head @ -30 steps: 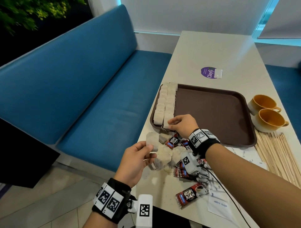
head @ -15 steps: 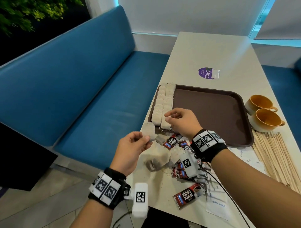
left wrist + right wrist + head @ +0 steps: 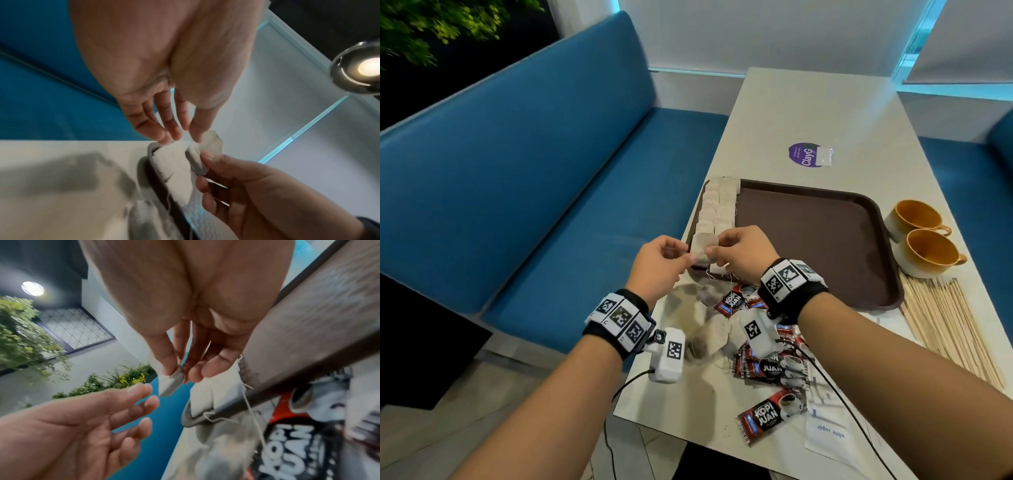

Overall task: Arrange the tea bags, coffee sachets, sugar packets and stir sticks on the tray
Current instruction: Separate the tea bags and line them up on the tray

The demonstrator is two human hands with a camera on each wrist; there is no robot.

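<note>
Right hand (image 3: pixel 743 253) now pinches the tea bag (image 3: pixel 703 248) passed from the released left hand (image 3: pixel 657 267).

Dark brown tray (image 3: pixel 808 240), off-white tea bags (image 3: pixel 717 212), red-and-black coffee sachets (image 3: pixel 768 418) with white lettering, mustard-yellow cups (image 3: pixel 926 251), pale wooden stir sticks (image 3: pixel 941 318), blue bench (image 3: pixel 517 178), my black wristbands (image 3: pixel 621 318) patterned with black-and-white square codes

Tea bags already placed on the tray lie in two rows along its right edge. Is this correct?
Not quite. The tea bags lie in two rows along the left edge of the tray, not its right edge. The head view shows this.
</note>
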